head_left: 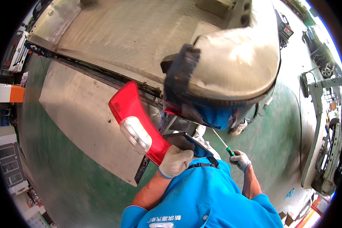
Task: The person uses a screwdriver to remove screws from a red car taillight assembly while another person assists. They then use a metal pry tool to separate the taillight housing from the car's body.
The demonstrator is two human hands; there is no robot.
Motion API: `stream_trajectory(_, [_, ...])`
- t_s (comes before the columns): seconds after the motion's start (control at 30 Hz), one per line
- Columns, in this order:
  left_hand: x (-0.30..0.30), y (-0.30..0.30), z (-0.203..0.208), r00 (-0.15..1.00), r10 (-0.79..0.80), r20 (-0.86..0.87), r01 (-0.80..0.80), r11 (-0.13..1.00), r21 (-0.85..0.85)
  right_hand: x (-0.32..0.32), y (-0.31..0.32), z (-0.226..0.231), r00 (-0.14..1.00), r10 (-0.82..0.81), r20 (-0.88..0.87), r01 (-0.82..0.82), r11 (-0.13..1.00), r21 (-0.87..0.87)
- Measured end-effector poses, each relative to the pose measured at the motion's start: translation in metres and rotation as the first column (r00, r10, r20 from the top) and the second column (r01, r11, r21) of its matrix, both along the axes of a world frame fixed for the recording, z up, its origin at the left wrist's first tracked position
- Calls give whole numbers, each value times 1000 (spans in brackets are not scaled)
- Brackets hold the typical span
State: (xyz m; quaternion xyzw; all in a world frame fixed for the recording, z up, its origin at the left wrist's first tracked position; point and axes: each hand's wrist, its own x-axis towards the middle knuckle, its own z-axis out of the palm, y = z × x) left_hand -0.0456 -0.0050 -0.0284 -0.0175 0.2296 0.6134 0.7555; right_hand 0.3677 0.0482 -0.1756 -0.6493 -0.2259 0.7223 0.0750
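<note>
red tail light [142, 123]: judged light, stiff, crackable; best held by its edges. left hand [176, 162] grips its lower end; right hand [241, 160] grips a screwdriver [229, 151].

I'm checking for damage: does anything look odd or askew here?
The red lamp is unmounted, held in the left hand. The pale vehicle corner looks possibly dented, and the black strip across it has a ragged edge.

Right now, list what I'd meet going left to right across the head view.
Orange-and-white block, red-and-clear tail light, gloved left hand, green-handled screwdriver, gloved right hand, grey metal post.
</note>
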Motion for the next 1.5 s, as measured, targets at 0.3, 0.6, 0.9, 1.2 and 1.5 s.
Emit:
stream_trajectory(0.3, [-37,-23,30,968,91,-234,-52,985,167,-51,29,52,951,187,-245,-171,982,84])
stream_trajectory(0.6, [-179,-115,-19,621,356,-699,-519,855,-25,-130,49,132,875,287,-389,-178,940,292])
stream_trajectory(0.9, [-226,-153,-98,599,385,-701,-613,785,-92,-289,47,197,647,706,-288,-437,654,618])
stream_trajectory(1.2, [-241,-174,-103,576,277,-769,-581,801,-147,-493,-36,117,401,876,268,-687,94,720])
stream_trajectory(1.5, [-263,-197,-129,238,-283,-929,-689,625,-367,-590,-89,95,479,634,607,-798,25,603])
